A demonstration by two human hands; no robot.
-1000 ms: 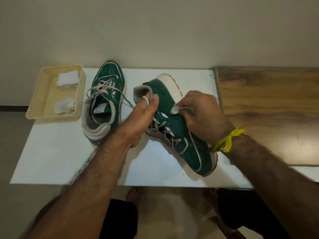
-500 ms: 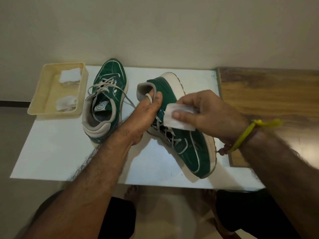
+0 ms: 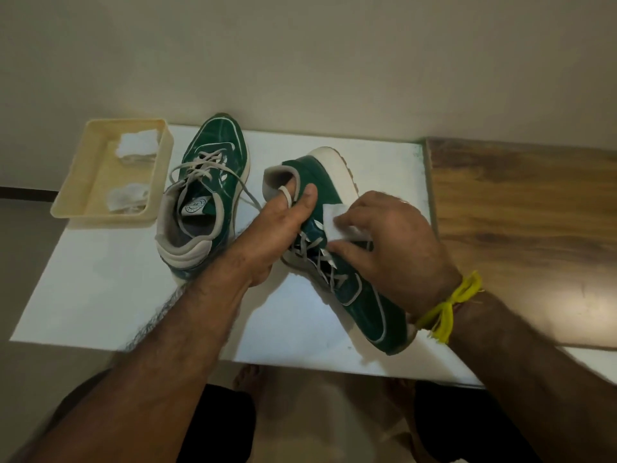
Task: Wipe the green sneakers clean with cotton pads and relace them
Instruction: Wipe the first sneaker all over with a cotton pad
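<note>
Two green sneakers with grey laces are on a white board [image 3: 100, 289]. One sneaker [image 3: 213, 168] stands upright at the left, toe pointing away, laces loose. The other sneaker [image 3: 364, 295] lies tilted on its side, sole turned away. My left hand [image 3: 277, 228] grips its heel collar, fingers inside the opening and thumb on the green side. My right hand [image 3: 387, 248] holds a white cotton pad [image 3: 332, 217] against the sneaker's side, just above the laces.
A cream plastic tray [image 3: 80, 182] at the back left holds cotton pads [image 3: 138, 145]. A wooden tabletop [image 3: 521, 228] lies to the right of the board. A wall rises behind. My knees and feet show below the board's near edge.
My right hand lifted off the sneaker with the pad unfolded, then came back down and pressed the pad on the side near the laces. My left hand kept its grip.
</note>
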